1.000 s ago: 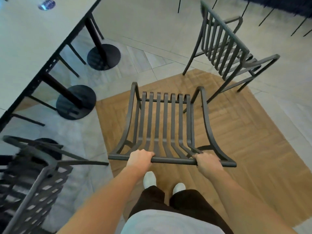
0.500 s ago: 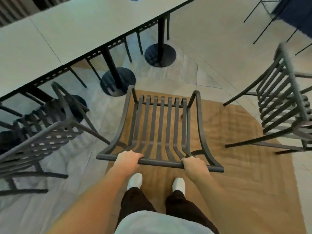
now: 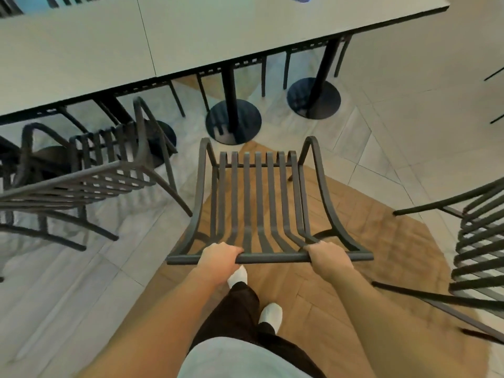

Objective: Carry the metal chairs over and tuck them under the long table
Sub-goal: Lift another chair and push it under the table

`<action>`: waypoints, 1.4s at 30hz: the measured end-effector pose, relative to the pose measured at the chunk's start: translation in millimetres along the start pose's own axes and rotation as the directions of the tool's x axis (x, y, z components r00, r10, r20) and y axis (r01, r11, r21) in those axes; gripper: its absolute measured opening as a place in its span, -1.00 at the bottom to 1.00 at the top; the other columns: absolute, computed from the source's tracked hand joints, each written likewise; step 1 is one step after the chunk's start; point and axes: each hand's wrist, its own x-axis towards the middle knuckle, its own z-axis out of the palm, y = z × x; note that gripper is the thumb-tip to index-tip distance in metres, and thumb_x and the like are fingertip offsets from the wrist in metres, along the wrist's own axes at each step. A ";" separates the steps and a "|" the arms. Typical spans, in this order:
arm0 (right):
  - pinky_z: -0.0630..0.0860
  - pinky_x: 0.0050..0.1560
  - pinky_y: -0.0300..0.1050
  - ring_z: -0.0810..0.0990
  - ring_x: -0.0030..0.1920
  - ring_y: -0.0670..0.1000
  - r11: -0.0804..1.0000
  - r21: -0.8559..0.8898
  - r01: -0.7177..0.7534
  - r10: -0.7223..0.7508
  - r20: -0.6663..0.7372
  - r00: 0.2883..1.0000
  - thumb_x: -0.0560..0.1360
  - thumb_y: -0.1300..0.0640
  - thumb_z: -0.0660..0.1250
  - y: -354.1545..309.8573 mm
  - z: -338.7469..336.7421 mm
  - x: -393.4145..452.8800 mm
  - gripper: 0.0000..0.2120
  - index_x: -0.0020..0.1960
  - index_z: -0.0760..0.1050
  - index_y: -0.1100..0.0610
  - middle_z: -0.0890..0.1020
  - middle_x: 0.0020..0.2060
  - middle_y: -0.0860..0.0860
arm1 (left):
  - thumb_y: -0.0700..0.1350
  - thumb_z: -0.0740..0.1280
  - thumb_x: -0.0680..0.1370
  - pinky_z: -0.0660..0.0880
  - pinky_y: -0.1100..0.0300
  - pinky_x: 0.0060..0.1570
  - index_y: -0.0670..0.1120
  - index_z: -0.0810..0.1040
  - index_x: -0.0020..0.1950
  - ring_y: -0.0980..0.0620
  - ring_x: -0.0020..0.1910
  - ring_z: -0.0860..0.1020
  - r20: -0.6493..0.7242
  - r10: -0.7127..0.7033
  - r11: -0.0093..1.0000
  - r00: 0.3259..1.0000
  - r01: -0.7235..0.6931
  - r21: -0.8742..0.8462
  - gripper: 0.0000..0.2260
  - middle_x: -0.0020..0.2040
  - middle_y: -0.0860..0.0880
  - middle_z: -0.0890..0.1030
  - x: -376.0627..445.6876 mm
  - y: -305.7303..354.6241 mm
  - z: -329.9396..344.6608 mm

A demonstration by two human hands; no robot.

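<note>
A dark metal slatted chair is right in front of me, seat pointing toward the long pale table. My left hand grips the top rail of its backrest left of centre. My right hand grips the same rail further right. The chair's front edge lies just short of the table's round black bases. Whether its legs touch the floor is hidden from me.
A second metal chair stands at the left, partly under the table. A third chair stands at the right edge. Another round table base sits further right. My feet are on a wood floor patch.
The view has swung round to face the table squarely. The held chair is now closer to the table, the left chair beside it, and the right chair has slid toward the frame edge.
</note>
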 end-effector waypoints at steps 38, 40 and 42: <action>0.59 -0.08 -0.09 0.58 -0.15 -0.01 0.927 -0.169 0.335 -0.349 -0.061 0.935 0.63 0.11 0.28 108.3 -256.5 346.3 -0.87 0.14 0.57 -0.01 0.50 -0.20 -0.06 | -0.17 0.21 0.67 0.60 -0.04 0.13 0.26 0.34 0.56 -0.08 0.11 0.64 -0.011 -0.250 0.955 0.968 0.244 -0.167 -0.49 0.17 -0.03 0.66 292.9 -18.5 -217.6; 0.52 -0.15 -0.13 0.52 -0.20 -0.03 0.922 -0.176 0.345 -0.361 -0.069 0.930 0.63 0.12 0.28 111.1 -263.8 359.4 -0.88 0.14 0.56 0.00 0.50 -0.21 -0.06 | -0.17 0.20 0.67 0.60 -0.03 0.11 0.25 0.35 0.55 -0.08 0.09 0.64 -0.025 -0.262 0.952 0.965 0.254 -0.170 -0.50 0.16 -0.02 0.66 302.4 -20.1 -224.3; 0.48 -0.17 -0.15 0.49 -0.21 -0.05 0.921 -0.164 0.355 -0.369 -0.067 0.927 0.63 0.12 0.30 112.2 -270.7 372.1 -0.88 0.14 0.56 0.00 0.49 -0.21 -0.07 | -0.14 0.21 0.68 0.61 -0.02 0.09 0.26 0.36 0.54 -0.07 0.08 0.64 -0.033 -0.274 0.948 0.961 0.264 -0.176 -0.53 0.16 -0.01 0.66 311.2 -23.1 -231.3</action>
